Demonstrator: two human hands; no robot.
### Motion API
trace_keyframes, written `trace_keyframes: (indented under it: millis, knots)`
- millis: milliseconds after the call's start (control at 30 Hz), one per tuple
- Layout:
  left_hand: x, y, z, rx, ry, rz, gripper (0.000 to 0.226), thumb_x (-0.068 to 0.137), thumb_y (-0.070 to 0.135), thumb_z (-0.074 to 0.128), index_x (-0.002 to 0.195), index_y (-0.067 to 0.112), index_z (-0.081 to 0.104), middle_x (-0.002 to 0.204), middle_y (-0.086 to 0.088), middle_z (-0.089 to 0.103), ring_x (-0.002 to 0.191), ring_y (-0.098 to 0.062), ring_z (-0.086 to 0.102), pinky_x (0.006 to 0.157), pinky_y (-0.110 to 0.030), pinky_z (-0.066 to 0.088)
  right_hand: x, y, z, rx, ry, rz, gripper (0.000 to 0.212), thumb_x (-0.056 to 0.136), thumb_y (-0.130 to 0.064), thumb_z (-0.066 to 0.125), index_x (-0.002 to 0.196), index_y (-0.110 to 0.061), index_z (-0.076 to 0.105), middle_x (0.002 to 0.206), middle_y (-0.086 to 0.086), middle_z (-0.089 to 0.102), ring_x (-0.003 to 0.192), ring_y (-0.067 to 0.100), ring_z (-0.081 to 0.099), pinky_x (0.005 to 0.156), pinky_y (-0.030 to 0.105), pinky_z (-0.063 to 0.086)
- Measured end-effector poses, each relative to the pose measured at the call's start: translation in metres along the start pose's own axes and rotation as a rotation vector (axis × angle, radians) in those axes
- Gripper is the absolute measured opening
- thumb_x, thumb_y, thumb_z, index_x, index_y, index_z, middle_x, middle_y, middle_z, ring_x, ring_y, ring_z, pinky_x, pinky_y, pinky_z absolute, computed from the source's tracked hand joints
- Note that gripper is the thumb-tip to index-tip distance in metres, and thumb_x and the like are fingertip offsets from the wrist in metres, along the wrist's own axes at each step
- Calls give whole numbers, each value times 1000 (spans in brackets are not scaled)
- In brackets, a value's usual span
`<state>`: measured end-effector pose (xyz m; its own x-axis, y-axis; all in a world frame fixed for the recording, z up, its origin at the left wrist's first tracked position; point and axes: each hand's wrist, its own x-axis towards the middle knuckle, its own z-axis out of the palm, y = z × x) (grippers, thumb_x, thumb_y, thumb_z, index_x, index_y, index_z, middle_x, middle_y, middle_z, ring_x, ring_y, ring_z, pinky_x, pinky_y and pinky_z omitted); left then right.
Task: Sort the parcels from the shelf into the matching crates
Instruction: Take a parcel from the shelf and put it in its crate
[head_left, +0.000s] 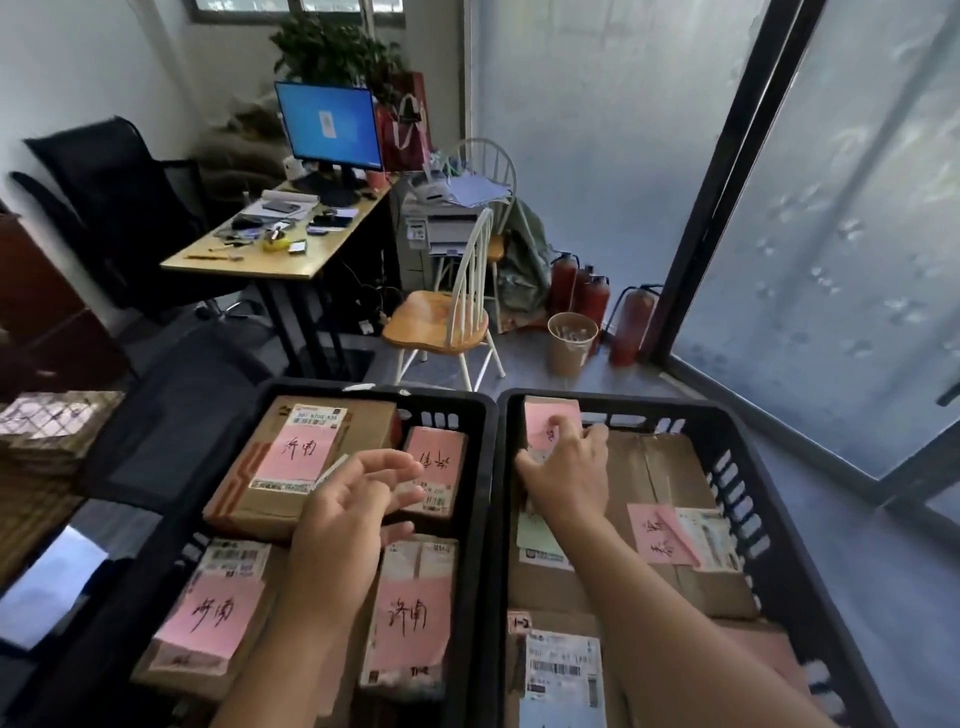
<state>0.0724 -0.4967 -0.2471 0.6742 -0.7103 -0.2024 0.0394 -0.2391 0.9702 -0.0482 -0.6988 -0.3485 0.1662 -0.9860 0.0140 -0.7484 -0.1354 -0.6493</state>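
Room: office corner with a wooden table (249, 257) and frosted glass door behind two black slotted plastic crates – left crate (470, 415), right crate (748, 467).
Parcel: small brown cardboard box with pink handwritten label (545, 422), at the right crate's far left corner; likely light and stiff – best held by its edges.
Right hand (569, 475): fingers curled over that box.
Left hand (348, 512): fingers loosely apart, holding nothing, above the left crate's parcels.

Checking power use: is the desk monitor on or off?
On: the monitor screen glows blue with a pale window in its middle.
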Motion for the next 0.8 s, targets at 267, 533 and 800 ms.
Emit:
trace_keyframes:
  millis: [267, 533, 800]
  knots:
    - [22, 8, 22, -3, 26, -5, 28, 107, 6, 45, 111, 16, 71, 108, 3, 79, 102, -15, 76, 92, -46, 63, 16, -2, 9, -23, -33, -8, 63, 89, -36, 69, 147, -18, 51, 134, 13, 40, 124, 34, 44, 98, 38, 46]
    - [16, 20, 29, 14, -31, 51, 30, 107, 7, 45, 110, 21, 72, 110, 4, 78, 103, -14, 76, 88, -41, 65, 15, -11, 4, -8, -137, -7, 66, 88, -41, 67, 148, -19, 50, 135, 12, 38, 129, 35, 42, 105, 41, 45]
    - [-16, 31, 5, 34, -90, 167, 26, 107, 13, 48, 110, 25, 71, 110, 6, 76, 105, -15, 74, 87, -43, 65, -23, -38, -47, -102, -125, -162, 79, 87, -59, 62, 156, -32, 35, 151, 5, 38, 141, 30, 38, 110, 55, 44]
